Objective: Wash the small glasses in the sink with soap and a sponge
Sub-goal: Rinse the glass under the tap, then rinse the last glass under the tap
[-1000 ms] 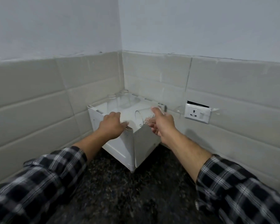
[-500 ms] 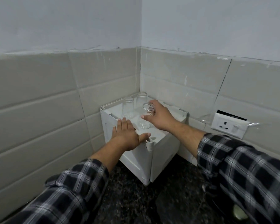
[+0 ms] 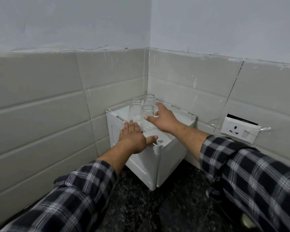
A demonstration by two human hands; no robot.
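Three small clear glasses stand upside down on top of a white box point(image 3: 167, 158) in the tiled corner: one at the front point(image 3: 147, 118), one at the left point(image 3: 135, 111), one at the back point(image 3: 149, 101). My right hand point(image 3: 162, 120) hovers just right of the front glass with fingers spread and holds nothing. My left hand point(image 3: 134, 137) lies flat on the box's near top edge, fingers straight, thumb out. No sink, soap or sponge shows.
The box sits on a dark speckled counter point(image 3: 141, 206) against grey wall tiles. A white wall socket point(image 3: 239, 132) is mounted to the right. Something pale and round point(image 3: 246, 220) peeks out at the lower right under my sleeve.
My right hand set the glass upside down on the box beside the other two and let go of it, fingers now spread. My left hand stayed flat on the box's edge.
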